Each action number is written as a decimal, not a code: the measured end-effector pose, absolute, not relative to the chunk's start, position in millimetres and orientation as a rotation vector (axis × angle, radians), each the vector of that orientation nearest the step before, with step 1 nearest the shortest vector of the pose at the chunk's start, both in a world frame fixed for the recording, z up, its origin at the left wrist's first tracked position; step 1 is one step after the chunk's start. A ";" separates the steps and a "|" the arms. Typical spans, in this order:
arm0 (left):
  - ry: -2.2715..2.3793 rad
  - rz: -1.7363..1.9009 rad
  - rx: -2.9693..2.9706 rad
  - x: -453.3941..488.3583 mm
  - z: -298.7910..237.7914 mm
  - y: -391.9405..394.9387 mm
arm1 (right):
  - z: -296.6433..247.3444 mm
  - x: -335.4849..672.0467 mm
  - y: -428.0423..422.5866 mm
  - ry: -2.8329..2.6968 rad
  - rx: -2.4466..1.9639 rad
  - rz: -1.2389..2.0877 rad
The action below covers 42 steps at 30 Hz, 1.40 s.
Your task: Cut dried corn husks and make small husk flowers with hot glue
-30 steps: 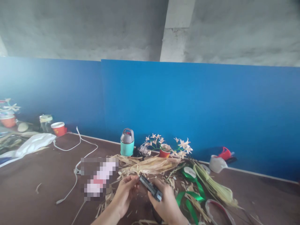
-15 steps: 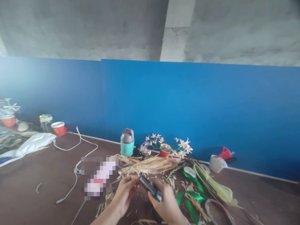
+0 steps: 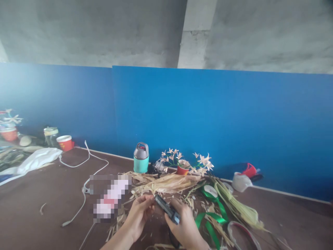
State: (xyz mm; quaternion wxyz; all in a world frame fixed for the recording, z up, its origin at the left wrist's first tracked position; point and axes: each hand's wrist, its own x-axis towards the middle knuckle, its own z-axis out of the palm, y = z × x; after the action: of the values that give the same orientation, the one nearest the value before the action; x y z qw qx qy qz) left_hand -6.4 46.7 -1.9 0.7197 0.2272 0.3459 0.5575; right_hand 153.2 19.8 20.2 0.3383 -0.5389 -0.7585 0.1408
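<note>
My right hand [image 3: 186, 227] is wrapped round a dark, narrow tool [image 3: 167, 208] that points up and to the left. My left hand [image 3: 139, 215] is pinched at the tool's tip, its fingers closed on something too small to make out. Both hands hover over a brown table [image 3: 49, 198] strewn with dried husk strips [image 3: 166, 184]. Green ribbon [image 3: 212, 222] lies just right of my right hand.
A teal flask [image 3: 141, 158] stands by the blue wall, next to a small red pot of husk flowers [image 3: 186, 163]. A white cable [image 3: 84, 180] runs across the left of the table. A red cup [image 3: 65, 142], a jar and white cloth sit far left.
</note>
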 end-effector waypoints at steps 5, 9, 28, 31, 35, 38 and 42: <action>0.742 1.230 0.499 -6.3 -2.3 46.9 | 19.9 153.0 20.3 -1.977 -1.405 0.355; 0.747 1.232 0.474 -5.4 -0.5 46.3 | 22.6 153.0 19.3 -1.989 -1.430 0.346; 0.791 1.211 0.506 -6.0 1.2 46.0 | 22.7 154.1 20.0 -1.971 -1.409 0.331; 0.798 1.207 0.557 -6.9 -0.6 47.3 | 22.4 157.1 18.6 -1.986 -1.419 0.305; 0.805 1.247 0.650 -8.4 0.3 46.7 | 19.3 159.1 19.8 -1.923 -1.470 0.345; 0.826 1.248 0.790 -8.9 2.8 44.1 | 16.9 158.6 27.3 -1.726 -1.532 0.521; 0.895 1.251 0.940 -8.2 3.3 41.6 | 20.1 173.6 36.1 -1.573 -1.531 0.714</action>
State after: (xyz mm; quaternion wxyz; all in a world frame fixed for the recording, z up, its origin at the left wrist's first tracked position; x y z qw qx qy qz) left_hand -8.2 41.6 3.3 0.6205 0.4089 0.3893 0.5443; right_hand 173.6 36.1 20.1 0.4045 -0.6066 -0.6232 0.2827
